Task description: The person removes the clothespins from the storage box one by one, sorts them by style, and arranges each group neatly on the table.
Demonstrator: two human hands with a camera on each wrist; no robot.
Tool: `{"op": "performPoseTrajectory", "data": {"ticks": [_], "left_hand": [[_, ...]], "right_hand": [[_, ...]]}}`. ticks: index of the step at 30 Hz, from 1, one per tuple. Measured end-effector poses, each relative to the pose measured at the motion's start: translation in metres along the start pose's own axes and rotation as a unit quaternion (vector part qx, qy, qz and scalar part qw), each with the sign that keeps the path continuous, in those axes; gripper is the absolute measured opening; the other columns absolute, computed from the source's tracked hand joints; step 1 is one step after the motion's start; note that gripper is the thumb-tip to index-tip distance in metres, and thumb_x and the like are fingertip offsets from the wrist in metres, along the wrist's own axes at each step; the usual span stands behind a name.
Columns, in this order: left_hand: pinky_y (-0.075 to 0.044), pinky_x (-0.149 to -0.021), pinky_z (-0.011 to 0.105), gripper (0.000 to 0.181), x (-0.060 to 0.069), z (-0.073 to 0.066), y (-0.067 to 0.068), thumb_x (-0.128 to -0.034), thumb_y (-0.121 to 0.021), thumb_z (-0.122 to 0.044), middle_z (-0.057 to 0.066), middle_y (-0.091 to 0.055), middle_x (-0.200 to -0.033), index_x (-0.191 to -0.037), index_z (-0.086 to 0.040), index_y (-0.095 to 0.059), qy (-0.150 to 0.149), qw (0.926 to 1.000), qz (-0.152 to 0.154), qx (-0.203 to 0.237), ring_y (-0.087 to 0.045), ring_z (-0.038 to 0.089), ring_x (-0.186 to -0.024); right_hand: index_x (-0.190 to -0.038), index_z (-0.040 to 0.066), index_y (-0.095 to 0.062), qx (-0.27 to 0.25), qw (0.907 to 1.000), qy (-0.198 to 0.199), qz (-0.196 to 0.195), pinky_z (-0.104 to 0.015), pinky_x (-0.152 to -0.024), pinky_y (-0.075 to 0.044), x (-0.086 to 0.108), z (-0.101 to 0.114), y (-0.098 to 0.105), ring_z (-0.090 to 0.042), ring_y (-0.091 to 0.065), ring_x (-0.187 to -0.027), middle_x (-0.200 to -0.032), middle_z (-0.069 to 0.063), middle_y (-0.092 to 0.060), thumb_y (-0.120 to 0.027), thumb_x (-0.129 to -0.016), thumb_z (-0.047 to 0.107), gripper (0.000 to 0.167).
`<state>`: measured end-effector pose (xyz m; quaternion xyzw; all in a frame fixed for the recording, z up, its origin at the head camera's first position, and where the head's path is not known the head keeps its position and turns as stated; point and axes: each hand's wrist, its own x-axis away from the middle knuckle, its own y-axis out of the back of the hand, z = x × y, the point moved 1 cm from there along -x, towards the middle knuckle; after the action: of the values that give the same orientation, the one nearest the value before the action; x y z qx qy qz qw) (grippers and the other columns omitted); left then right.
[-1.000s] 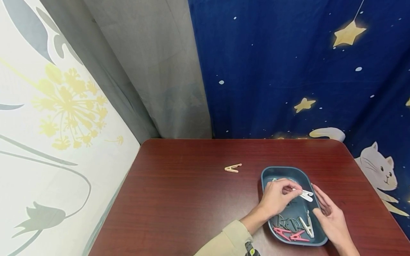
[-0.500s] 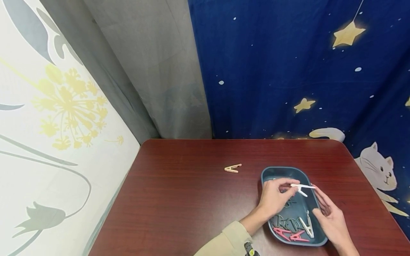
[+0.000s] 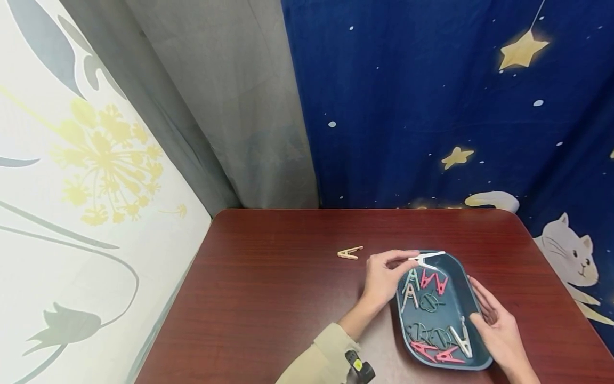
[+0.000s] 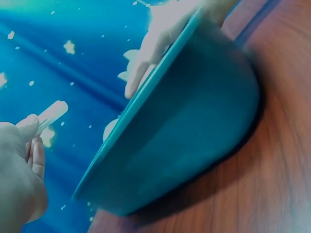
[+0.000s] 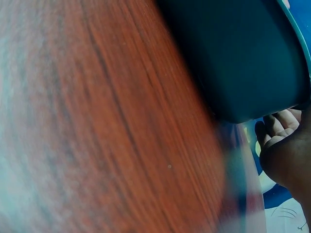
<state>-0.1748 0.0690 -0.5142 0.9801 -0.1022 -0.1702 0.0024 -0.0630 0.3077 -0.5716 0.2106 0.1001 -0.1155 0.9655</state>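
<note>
In the head view the left hand pinches a white clip between thumb and fingers, above the far left end of the blue-grey tray. The left wrist view shows this white clip held up beside the tray's rim. The right hand grips the tray's right wall, thumb over the rim and fingers outside. Inside lie pink clips, a green clip, a beige clip, another white clip and several dark wire rings.
A light yellow clip lies on the brown table, left of the tray. Beyond the table's far edge hang a grey curtain and a blue curtain; a white patterned cloth hangs at the left.
The left hand has moved left and away from the body with the white clip, uncovering the clips in the tray's far half. The right hand stays at the tray's right side.
</note>
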Motion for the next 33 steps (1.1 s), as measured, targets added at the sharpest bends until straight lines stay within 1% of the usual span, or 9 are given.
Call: {"op": "performPoseTrajectory", "data": {"ticks": [4,7,12,16,18,23,25,30,33], "left_hand": [[-0.062,-0.087,0.031,0.021,-0.002,0.002,0.017,-0.0919,-0.085,-0.013,-0.004,-0.081,-0.109,-0.112,-0.011,-0.084,-0.003,0.9998,-0.010,0.018,-0.076,0.006,-0.102],[-0.062,-0.086,0.030,0.020,-0.003,0.003,0.031,-0.0908,-0.086,-0.012,-0.002,-0.081,-0.107,-0.111,-0.010,-0.085,-0.007,0.9996,-0.024,0.012,-0.076,0.008,-0.103],[-0.062,-0.082,0.027,0.020,-0.002,0.007,0.054,-0.0895,-0.087,-0.013,-0.001,-0.082,-0.102,-0.109,-0.010,-0.085,-0.016,0.9987,-0.044,-0.021,-0.077,0.011,-0.097],[-0.062,-0.083,0.028,0.019,-0.001,0.012,0.073,-0.0883,-0.088,-0.015,-0.003,-0.082,-0.101,-0.107,-0.012,-0.086,-0.007,0.9970,-0.057,-0.051,-0.076,0.011,-0.099],[-0.062,-0.085,0.032,0.019,0.000,0.015,0.082,-0.0872,-0.089,-0.015,-0.002,-0.082,-0.102,-0.106,-0.012,-0.086,0.003,0.9964,-0.062,-0.057,-0.076,0.011,-0.102],[-0.063,-0.086,0.044,0.020,0.002,0.026,0.102,-0.0864,-0.088,-0.009,0.014,-0.080,-0.107,-0.106,-0.003,-0.084,0.004,0.9973,-0.059,-0.044,-0.077,0.021,-0.105],[-0.063,-0.084,0.042,0.020,0.003,0.030,0.109,-0.0861,-0.088,-0.009,0.016,-0.080,-0.107,-0.105,-0.002,-0.084,0.007,0.9969,-0.060,-0.049,-0.078,0.022,-0.103],[-0.063,-0.076,0.027,0.018,0.011,0.041,0.125,-0.0844,-0.090,-0.011,0.006,-0.082,-0.098,-0.100,-0.004,-0.085,0.034,0.9937,-0.067,-0.083,-0.079,0.017,-0.092],[-0.061,-0.071,0.021,0.017,0.016,0.047,0.133,-0.0840,-0.090,-0.011,0.002,-0.082,-0.093,-0.099,-0.005,-0.086,0.052,0.9915,-0.065,-0.100,-0.078,0.016,-0.087]], "right_hand": [[-0.162,0.003,-0.040,-0.002,1.0000,0.007,0.000,-0.003,-0.100,-0.039,0.000,-0.001,0.000,0.016,-0.046,-0.133,-0.159,0.011,-0.049,-0.059,-0.095,-0.017,0.073],[-0.163,0.004,-0.040,-0.003,1.0000,0.008,0.001,-0.003,-0.101,-0.039,0.000,-0.001,0.001,0.016,-0.046,-0.134,-0.159,0.012,-0.049,-0.059,-0.095,-0.017,0.073],[-0.163,0.004,-0.040,-0.002,1.0000,0.007,0.001,-0.003,-0.100,-0.039,0.001,-0.001,0.001,0.016,-0.046,-0.134,-0.159,0.013,-0.049,-0.059,-0.095,-0.017,0.073],[-0.163,0.004,-0.040,0.001,1.0000,0.005,0.001,-0.003,-0.100,-0.039,0.001,-0.001,0.001,0.016,-0.046,-0.133,-0.159,0.012,-0.049,-0.060,-0.095,-0.017,0.073],[-0.163,0.004,-0.040,0.001,1.0000,0.005,0.001,-0.003,-0.100,-0.039,0.001,-0.001,0.001,0.016,-0.046,-0.133,-0.159,0.011,-0.049,-0.059,-0.095,-0.016,0.073],[-0.162,0.002,-0.040,-0.002,1.0000,0.009,0.001,-0.003,-0.100,-0.039,0.001,-0.001,0.001,0.015,-0.046,-0.134,-0.159,0.012,-0.049,-0.059,-0.095,-0.017,0.072],[-0.162,0.002,-0.041,-0.002,0.9999,0.011,0.000,-0.003,-0.100,-0.039,0.000,-0.001,0.001,0.015,-0.047,-0.134,-0.158,0.013,-0.049,-0.059,-0.095,-0.018,0.073],[-0.162,0.003,-0.041,-0.001,0.9999,0.012,-0.001,-0.003,-0.101,-0.039,0.000,-0.002,0.000,0.015,-0.046,-0.134,-0.159,0.012,-0.049,-0.059,-0.095,-0.018,0.073],[-0.162,0.002,-0.041,0.000,0.9999,0.012,-0.002,-0.003,-0.101,-0.039,-0.001,-0.001,0.000,0.015,-0.046,-0.134,-0.158,0.012,-0.049,-0.059,-0.094,-0.018,0.073]]}}
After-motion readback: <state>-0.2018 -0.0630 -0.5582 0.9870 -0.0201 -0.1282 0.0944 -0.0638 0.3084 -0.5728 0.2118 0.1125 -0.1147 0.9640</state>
